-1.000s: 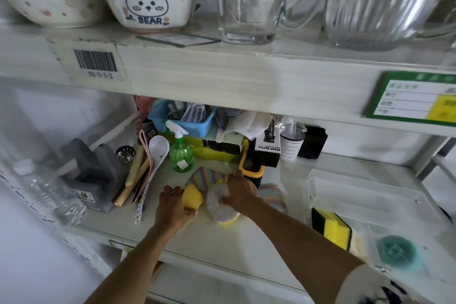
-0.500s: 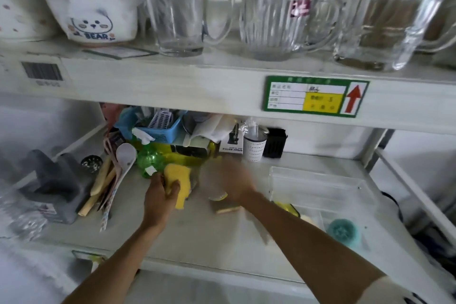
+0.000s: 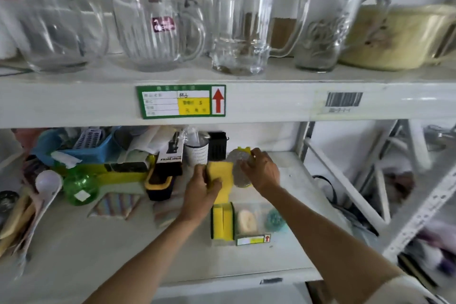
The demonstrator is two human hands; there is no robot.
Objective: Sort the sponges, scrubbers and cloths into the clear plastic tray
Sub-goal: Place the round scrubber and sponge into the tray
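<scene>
My left hand (image 3: 201,191) grips a yellow sponge (image 3: 222,175), held above the back part of the clear plastic tray (image 3: 249,240). Beside it my right hand (image 3: 261,170) holds a silvery round scrubber with a yellow backing (image 3: 238,168), also over the tray. In the tray's front compartments sit a yellow and green sponge (image 3: 222,221), a pale oval sponge (image 3: 246,219) and a teal round scrubber (image 3: 274,217). Striped cloths (image 3: 116,205) lie on the shelf to the left of the tray.
A black and yellow brush (image 3: 159,180), a green spray bottle (image 3: 80,187), a white ladle (image 3: 48,184), a blue basket (image 3: 93,150) and a spray bottle box (image 3: 171,150) crowd the shelf's left and back. Glass jugs (image 3: 158,32) stand on the shelf above. A shelf post (image 3: 302,140) rises at right.
Both hands lifted the yellow sponge and the round scrubber off the shelf and carried them right, to above the tray. The view has swung right as well.
</scene>
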